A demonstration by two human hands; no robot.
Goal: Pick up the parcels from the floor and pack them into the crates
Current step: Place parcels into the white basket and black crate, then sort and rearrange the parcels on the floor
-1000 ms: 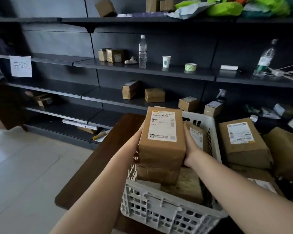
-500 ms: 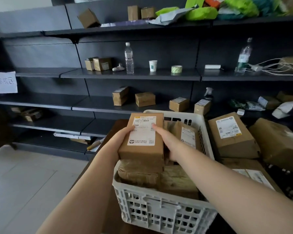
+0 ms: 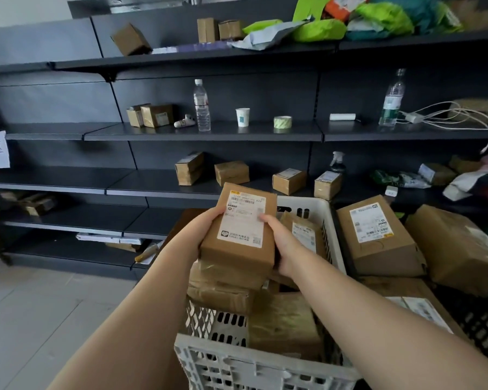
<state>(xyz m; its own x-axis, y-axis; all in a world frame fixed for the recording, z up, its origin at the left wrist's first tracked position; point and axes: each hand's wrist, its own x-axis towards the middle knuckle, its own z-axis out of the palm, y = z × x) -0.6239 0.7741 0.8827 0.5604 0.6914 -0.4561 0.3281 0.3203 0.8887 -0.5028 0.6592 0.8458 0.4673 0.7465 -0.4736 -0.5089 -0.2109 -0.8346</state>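
Note:
A brown cardboard parcel (image 3: pixel 241 237) with a white shipping label lies flat on top of a stack of parcels in the white plastic crate (image 3: pixel 254 367). My left hand (image 3: pixel 206 223) grips its left side. My right hand (image 3: pixel 282 246) holds its right side, fingers over the label edge. Below it lie several more brown parcels (image 3: pixel 285 325), and another labelled one (image 3: pixel 304 233) stands against the crate's far wall.
Right of the crate sit larger labelled boxes (image 3: pixel 375 235) on a dark crate (image 3: pixel 479 327). Dark shelving (image 3: pixel 209 130) behind holds small boxes, water bottles, a paper cup, tape and cables. Pale tiled floor (image 3: pixel 40 311) lies to the left.
The parcel has gone from upright above the crate to lying flat on the stack. My right hand has shifted over its top right side. The view has tilted upward.

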